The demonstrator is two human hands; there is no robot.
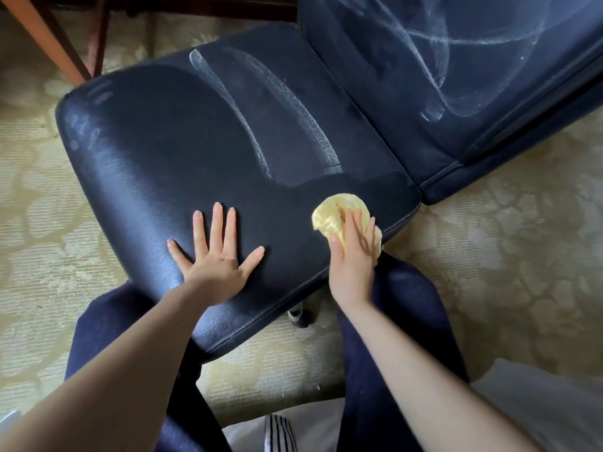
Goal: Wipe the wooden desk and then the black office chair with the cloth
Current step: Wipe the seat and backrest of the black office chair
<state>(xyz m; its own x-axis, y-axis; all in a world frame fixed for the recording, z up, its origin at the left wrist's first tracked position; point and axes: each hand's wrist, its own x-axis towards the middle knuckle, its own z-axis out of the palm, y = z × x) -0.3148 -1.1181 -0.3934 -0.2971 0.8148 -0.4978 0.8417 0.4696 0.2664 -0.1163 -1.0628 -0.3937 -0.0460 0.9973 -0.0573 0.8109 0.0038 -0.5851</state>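
Note:
The black office chair's seat (182, 151) fills the middle of the view, with its backrest (456, 76) at the upper right. Pale wet streaks run across both. My left hand (215, 252) lies flat on the near part of the seat, fingers spread. My right hand (354, 256) presses a crumpled yellow cloth (336, 210) onto the seat's near right edge, its fingers straight over the cloth. The wooden desk shows only as a leg (42, 37) at the upper left.
Patterned beige carpet (505, 256) surrounds the chair. My knees in dark trousers (401, 288) sit close under the seat's front edge. A chair caster (298, 316) shows beneath the seat. White fabric lies at the lower right.

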